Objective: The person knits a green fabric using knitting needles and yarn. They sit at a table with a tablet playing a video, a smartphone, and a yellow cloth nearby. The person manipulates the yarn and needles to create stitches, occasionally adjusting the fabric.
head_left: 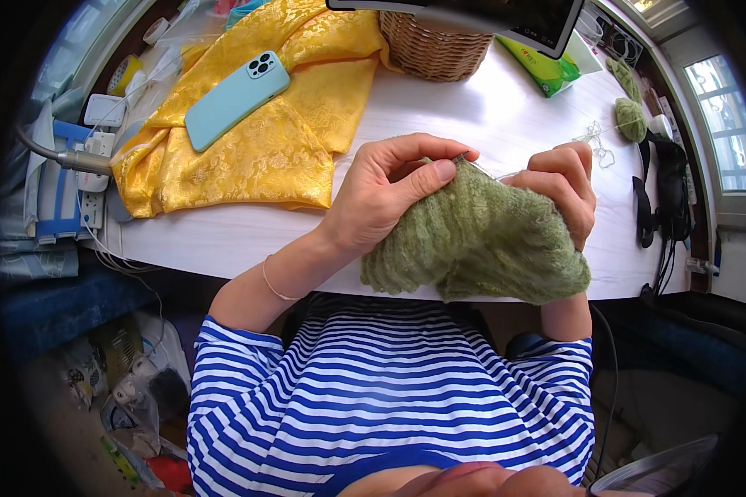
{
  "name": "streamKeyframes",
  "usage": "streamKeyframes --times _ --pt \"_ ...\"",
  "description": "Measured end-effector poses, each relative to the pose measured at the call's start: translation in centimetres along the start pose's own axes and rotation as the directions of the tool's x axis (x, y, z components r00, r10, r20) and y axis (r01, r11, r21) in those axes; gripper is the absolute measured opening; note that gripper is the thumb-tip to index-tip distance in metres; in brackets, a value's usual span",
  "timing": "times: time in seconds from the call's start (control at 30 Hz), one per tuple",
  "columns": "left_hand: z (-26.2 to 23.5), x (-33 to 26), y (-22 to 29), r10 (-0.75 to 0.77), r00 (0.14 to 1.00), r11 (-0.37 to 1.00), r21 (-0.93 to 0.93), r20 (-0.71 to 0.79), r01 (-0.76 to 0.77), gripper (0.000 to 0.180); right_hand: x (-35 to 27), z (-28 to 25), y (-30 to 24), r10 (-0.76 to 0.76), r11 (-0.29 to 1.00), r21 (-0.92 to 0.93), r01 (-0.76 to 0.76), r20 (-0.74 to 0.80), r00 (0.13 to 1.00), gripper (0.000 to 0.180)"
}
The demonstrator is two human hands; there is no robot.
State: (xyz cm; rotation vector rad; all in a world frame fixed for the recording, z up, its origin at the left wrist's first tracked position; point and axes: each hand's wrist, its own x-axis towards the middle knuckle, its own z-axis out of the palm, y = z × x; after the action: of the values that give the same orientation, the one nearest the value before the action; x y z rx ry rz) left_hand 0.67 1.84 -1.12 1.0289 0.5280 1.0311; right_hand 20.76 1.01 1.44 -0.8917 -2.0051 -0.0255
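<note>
A green knitted piece (481,232) hangs between my hands over the near edge of the table. My left hand (389,186) pinches its upper left corner between thumb and forefinger. Closed around its upper right side is my right hand (559,186), the fingers curled. A thin, light knitting needle (482,168) shows along the top edge between the hands; the rest of it is hidden by the fingers and the fabric. Loose green yarn (597,142) lies right of my right hand, near a small ball of green yarn (630,121).
Yellow brocade cloth (307,157) covers the table's left side, with a light teal phone (236,99) on it. A wicker basket (435,50), a dark-screened tablet (547,25) and a green packet (543,66) stand at the back. Black straps (667,186) hang at the right edge.
</note>
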Motion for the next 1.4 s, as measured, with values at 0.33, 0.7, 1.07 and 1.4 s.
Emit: streamKeyframes --times 0.33,0.7,1.07,1.4 --pt "0.1 -0.1 0.1 -0.037 0.999 0.996 -0.078 -0.008 0.036 0.021 0.0 0.0 0.1 -0.020 1.000 0.006 0.020 -0.026 0.999 0.027" --pt "0.5 -0.1 0.1 -0.053 0.998 0.997 0.059 0.018 0.052 0.021 0.0 0.3 0.2 -0.075 0.997 -0.020 0.075 0.006 0.997 0.029" --pt "1.0 -0.7 -1.5 -0.074 0.989 0.941 0.336 0.129 0.027 0.016 0.1 0.8 0.6 -0.014 0.986 0.162 -0.051 0.378 0.926 0.061" --pt "-0.1 0.1 0.1 -0.149 0.989 0.946 -0.290 0.006 0.145 0.017 -0.1 -0.1 -0.2 -0.072 0.995 -0.063 0.075 0.051 0.996 0.031"
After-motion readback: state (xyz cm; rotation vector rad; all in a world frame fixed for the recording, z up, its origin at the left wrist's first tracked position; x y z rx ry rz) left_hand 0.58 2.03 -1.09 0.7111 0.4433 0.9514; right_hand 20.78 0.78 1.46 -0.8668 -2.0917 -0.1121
